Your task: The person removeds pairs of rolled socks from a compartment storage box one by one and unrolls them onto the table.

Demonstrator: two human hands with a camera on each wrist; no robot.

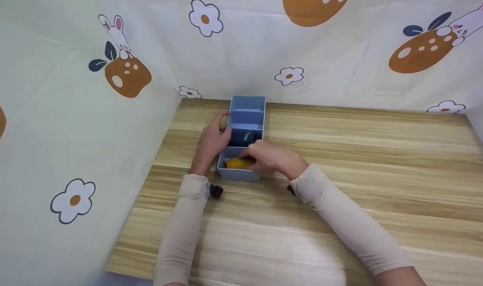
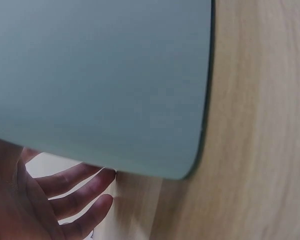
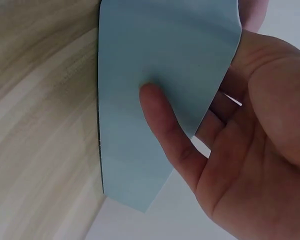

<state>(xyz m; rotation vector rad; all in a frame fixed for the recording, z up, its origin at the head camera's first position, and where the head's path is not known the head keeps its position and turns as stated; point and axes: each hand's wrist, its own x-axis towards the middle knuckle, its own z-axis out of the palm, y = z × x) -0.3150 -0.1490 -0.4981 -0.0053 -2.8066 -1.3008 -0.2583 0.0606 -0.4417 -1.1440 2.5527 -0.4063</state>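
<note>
A long light-blue divided box [image 1: 241,174] stands on the table. My right hand [image 1: 271,157] reaches over the right wall of its front compartment, and the thumb and fingers pinch a yellow rolled cloth [image 1: 235,163] lying there. In the right wrist view one finger [image 3: 165,125] lies along the outer wall while others go over the rim, their tips hidden. Behind the yellow roll, a dark rolled cloth [image 1: 241,137] with white lettering fills another compartment. My left hand [image 1: 215,139] touches the box's left side, thumb at the rim; in the left wrist view its fingers [image 2: 82,195] are loosely spread.
The two rear compartments [image 1: 247,104] of the box show bare blue walls. Beneath is a wood-grain table [image 1: 364,159], bordered at the back and left by a pale wall covering [image 1: 241,51] printed with flowers and rabbits. A small black device [image 1: 216,191] sits at my left wrist.
</note>
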